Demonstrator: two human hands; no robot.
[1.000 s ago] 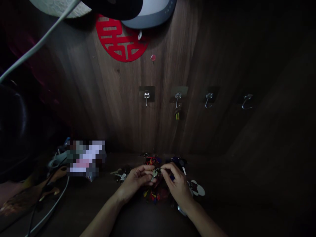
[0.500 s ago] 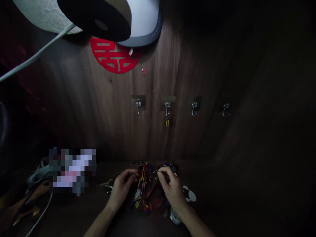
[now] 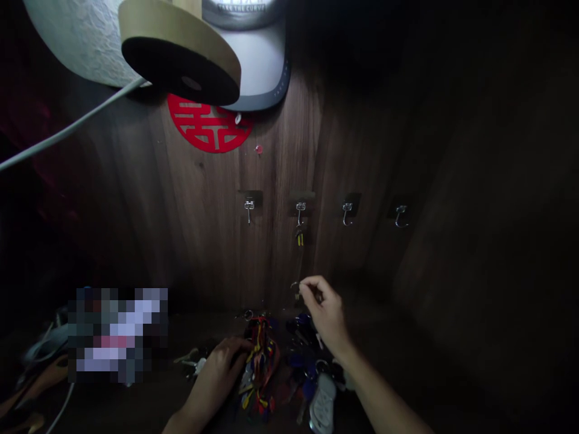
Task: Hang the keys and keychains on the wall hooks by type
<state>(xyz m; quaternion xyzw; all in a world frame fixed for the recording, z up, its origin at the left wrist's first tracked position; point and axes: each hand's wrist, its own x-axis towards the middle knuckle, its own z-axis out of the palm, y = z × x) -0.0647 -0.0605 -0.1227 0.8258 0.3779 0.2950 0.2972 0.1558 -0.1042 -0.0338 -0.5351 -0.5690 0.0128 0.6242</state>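
My right hand (image 3: 324, 307) is raised above the pile, thumb and forefinger pinched on a key ring (image 3: 295, 285); what hangs from the ring is dim. My left hand (image 3: 224, 364) lies at the left side of a bundle of keys with red, yellow and blue cords (image 3: 261, 355). Its thumb and forefinger are apart, their tips touching the bundle's edge. Right of the bundle is a heap of dark and blue-tagged keys (image 3: 307, 364), with a silver-grey remote fob (image 3: 323, 401) in front. Another key with a yellow tag (image 3: 300, 239) hangs from the second wall hook (image 3: 301, 208).
Other metal hooks (image 3: 249, 208) line the wood-grain wall. A lamp's round base (image 3: 181, 66), a cap (image 3: 262, 66) and a red cut-paper decoration (image 3: 212, 129) are above. Loose keys (image 3: 196, 363) and orange-handled scissors (image 3: 49, 380) lie left, beside a blurred-out item (image 3: 120, 337).
My right hand has risen away from the pile with the key ring, uncovering the remote fob. My left hand has stayed by the corded bundle. The whole view has shifted slightly.
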